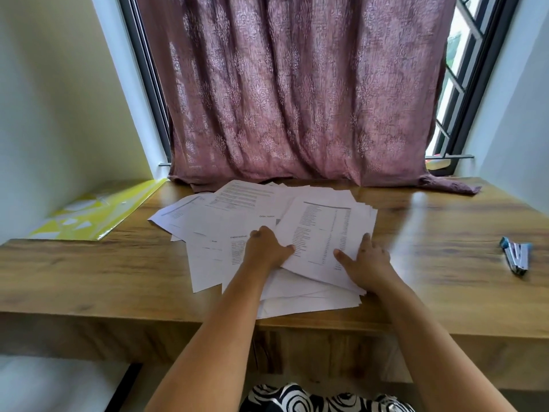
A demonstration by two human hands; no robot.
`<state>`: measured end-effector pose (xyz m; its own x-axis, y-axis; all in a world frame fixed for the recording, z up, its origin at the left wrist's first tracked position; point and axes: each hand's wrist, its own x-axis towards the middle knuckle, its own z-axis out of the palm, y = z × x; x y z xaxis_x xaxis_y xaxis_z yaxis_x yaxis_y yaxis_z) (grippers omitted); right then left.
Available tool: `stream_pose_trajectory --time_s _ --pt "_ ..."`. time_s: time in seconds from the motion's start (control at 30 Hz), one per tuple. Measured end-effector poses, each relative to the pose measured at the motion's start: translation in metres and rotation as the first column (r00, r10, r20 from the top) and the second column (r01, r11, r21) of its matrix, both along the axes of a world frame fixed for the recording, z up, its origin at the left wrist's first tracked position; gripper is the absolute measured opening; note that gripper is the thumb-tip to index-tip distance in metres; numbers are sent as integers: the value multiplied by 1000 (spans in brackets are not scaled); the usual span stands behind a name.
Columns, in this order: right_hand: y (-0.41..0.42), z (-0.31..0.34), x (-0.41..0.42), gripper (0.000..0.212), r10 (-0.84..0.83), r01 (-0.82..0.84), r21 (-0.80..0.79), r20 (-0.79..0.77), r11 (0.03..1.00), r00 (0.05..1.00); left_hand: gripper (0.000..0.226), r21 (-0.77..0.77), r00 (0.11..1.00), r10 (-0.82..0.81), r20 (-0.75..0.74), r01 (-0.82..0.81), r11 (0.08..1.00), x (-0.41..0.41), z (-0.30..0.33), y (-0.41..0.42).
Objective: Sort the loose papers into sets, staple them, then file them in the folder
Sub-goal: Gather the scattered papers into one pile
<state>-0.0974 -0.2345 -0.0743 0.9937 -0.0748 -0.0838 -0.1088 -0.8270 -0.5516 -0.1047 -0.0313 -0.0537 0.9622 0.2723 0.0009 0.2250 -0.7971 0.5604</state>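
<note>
Papers (255, 215) lie fanned mid-bench (89, 269); left hand (267, 248) and right hand (367, 258) each pinch the top sheet (320, 230), fingers curled; stapler (517, 258) at 3 o'clock, folder (98, 212) at 10.

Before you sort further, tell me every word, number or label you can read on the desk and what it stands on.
"Internation...": heading on the sheet under the left hand; its end is hidden.
Short upside-down heading on a middle sheet: too blurred to read.
Table of rows and numbers on the top sheet, held by both hands: too small to read.
Body text on the far sheets: too small.
Yellow folder and stapler: no readable text.
</note>
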Motion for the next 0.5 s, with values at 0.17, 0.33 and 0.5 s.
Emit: stream_pose_trajectory --time_s 0.17,0.33,0.5 --pt "-8 8 -9 75 -33 20 202 61 979 998 61 -243 992 -83 -91 59 968 -6 8 2" --pt "-20 19 -11 64 -33 29 344 6 939 999 50 -566 996 -66 58 87 820 -13 1 -1" --pt "-10 18 -7 75 18 -31 286 49 958 999 42 -639 950 117 290 100 763 -15 -9 13"
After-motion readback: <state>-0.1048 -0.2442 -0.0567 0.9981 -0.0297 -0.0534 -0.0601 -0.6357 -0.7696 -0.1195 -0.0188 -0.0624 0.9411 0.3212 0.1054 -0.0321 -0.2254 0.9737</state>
